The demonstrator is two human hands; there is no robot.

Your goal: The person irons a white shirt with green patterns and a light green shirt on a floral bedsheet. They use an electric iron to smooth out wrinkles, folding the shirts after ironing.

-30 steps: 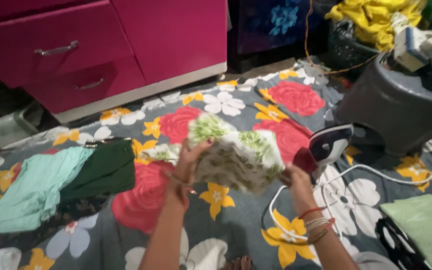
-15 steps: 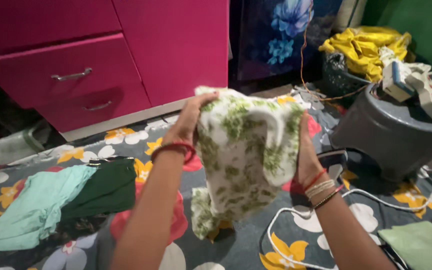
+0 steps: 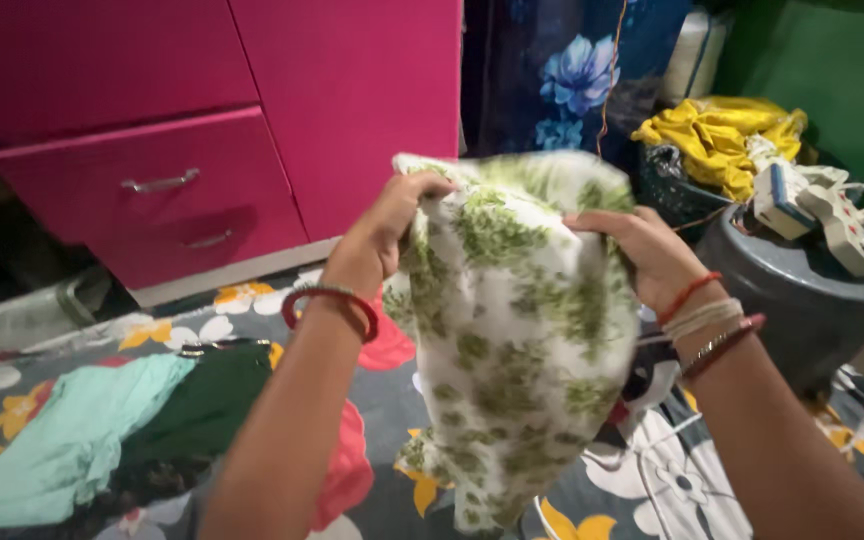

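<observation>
Head view: the left hand (image 3: 392, 225) and right hand (image 3: 642, 245) pinch the top edge of a white, green-printed cloth (image 3: 512, 330), fingers closed on it, so it hangs open above the floral sheet (image 3: 382, 420); pink drawers (image 3: 162, 190) at ten o'clock.

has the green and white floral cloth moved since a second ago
Yes. The floral cloth has gone up: it lay low over the flowered sheet, and now both hands hold it hanging at the level of the pink drawers.
</observation>
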